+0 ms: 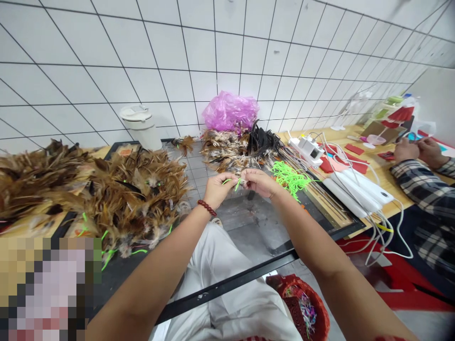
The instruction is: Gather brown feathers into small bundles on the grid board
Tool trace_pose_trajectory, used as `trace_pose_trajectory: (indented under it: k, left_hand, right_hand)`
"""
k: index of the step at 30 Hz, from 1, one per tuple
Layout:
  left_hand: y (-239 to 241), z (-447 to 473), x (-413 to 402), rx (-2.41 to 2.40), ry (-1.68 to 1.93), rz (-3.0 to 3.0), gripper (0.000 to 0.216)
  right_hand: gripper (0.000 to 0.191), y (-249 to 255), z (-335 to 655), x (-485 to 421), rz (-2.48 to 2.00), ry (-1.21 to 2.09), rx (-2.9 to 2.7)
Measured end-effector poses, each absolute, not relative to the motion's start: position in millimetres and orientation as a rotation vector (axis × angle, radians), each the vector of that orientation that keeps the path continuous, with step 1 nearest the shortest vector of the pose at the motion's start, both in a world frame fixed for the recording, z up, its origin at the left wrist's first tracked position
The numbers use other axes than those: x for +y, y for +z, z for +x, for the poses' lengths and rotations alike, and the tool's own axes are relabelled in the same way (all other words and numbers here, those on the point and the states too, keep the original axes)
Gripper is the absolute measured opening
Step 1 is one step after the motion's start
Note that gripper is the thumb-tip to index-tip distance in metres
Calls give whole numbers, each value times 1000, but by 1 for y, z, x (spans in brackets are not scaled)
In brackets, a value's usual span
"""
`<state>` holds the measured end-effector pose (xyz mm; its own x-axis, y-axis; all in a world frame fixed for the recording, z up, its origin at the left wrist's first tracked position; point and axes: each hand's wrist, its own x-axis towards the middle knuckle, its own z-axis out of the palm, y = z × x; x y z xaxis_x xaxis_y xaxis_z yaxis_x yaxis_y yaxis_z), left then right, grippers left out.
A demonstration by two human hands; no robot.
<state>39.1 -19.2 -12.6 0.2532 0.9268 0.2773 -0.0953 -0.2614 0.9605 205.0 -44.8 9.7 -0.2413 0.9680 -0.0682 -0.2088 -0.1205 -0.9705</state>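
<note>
Above the glass-topped table (245, 215), my two hands meet close together. My left hand (218, 190) is closed in a pinch on a short bright green cord (238, 184). The fingers of my right hand (260, 183) are closed on a small pale, fluffy piece that looks like feather ends, right beside the cord. A tangle of the same green cords (289, 177) lies just right of my right hand. Left of my left hand spreads a large heap of brown feathers (137, 194), some with green cord on them.
More feathers (222, 147) and black feathers (263, 142) lie behind my hands, below a pink plastic bag (231, 111). A white lidded cup (141, 125) stands back left. White power strips (355, 189) with cables lie right. A person's hands (417, 149) work far right. Below is a red basket (322, 308).
</note>
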Motion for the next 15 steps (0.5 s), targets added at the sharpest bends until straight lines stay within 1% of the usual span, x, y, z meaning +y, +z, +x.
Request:
trace_pose_trajectory:
  k: [3,8,11,13,15]
  left_hand:
    - [-14,40,-19,822,1161,1360,17]
    - [-12,42,-22,797,1115,1293,19]
    - [-7,42,-25,769,1090,1191,25]
    - [-6,43,-26,760,1096,1118,30]
    - [-7,43,-25,757,1108,1057,33]
  right_hand:
    - [19,12,207,-46,-958,1436,-1195]
    - [26,13,210,-45,-1010,1310,-1257]
    - [28,12,213,-44,-1022,1251,-1410]
    - [22,12,215,-44,-1064,1187,-1599]
    - [15,12,216,-44,-1155,1032,-1779]
